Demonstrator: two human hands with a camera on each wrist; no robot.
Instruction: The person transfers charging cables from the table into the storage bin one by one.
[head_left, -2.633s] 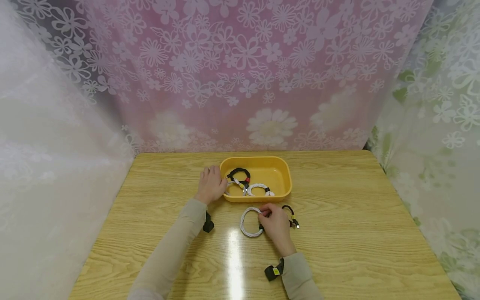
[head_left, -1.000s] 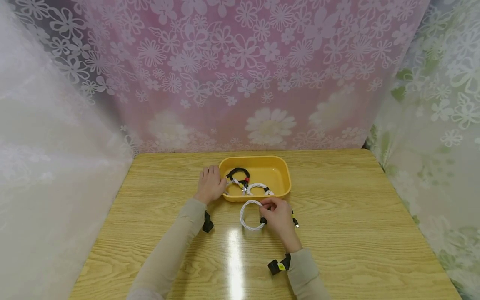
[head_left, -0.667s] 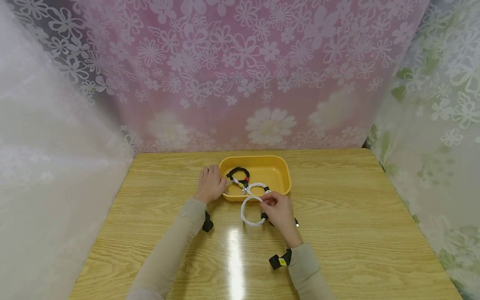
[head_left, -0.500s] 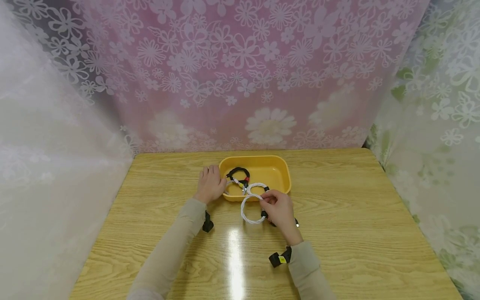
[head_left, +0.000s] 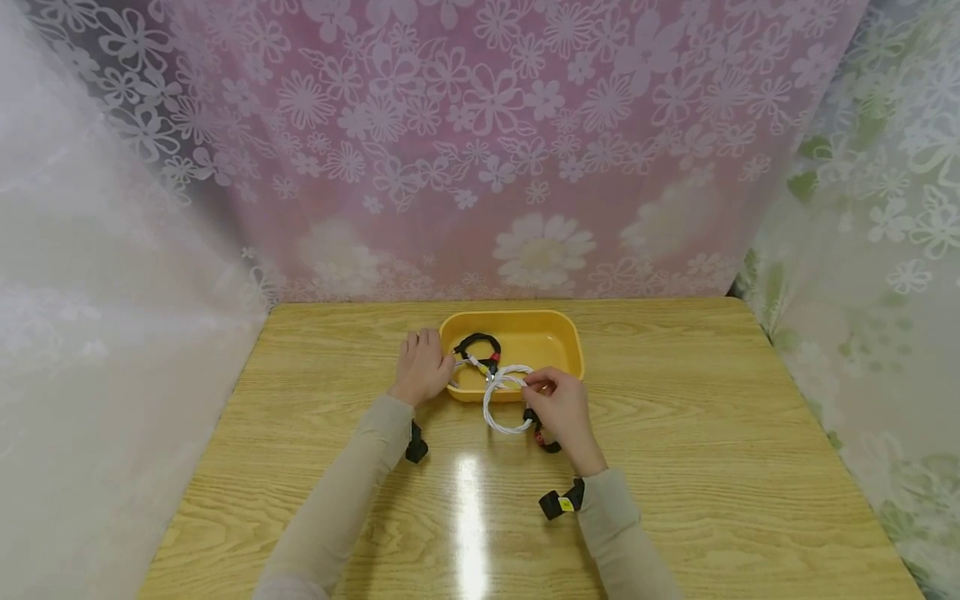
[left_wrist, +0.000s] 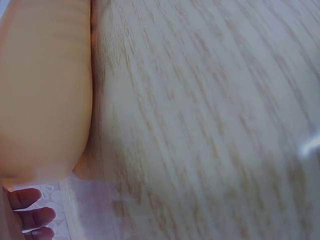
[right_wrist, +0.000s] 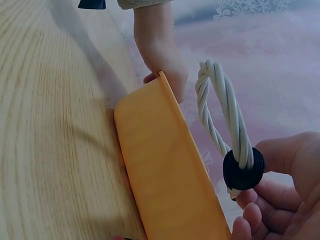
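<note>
My right hand (head_left: 562, 414) pinches a white coiled cable (head_left: 491, 417), bound with a black strap (right_wrist: 243, 169), just over the near rim of a yellow plastic bin (head_left: 543, 346). The loop hangs partly in front of the rim. At the bin's left end my left hand (head_left: 422, 367) grips the rim; some of its fingers (left_wrist: 36, 218) show in the left wrist view. Inside lie a black coiled cable (head_left: 477, 337) with a red tie, a pale cable with a yellow tie (head_left: 482, 367) and another white coiled cable (head_left: 516, 368), partly covered by the held loop.
On the wooden table (head_left: 337, 500), a black cable (head_left: 551, 447) with a red part lies beneath my right hand, mostly hidden. Floral curtains (head_left: 480, 208) hang behind the table and at both sides. Each wrist wears a black camera.
My right hand has lifted the white coiled cable off the table and carried it away from me, up to the bin's near rim. My left hand stays on the bin.
</note>
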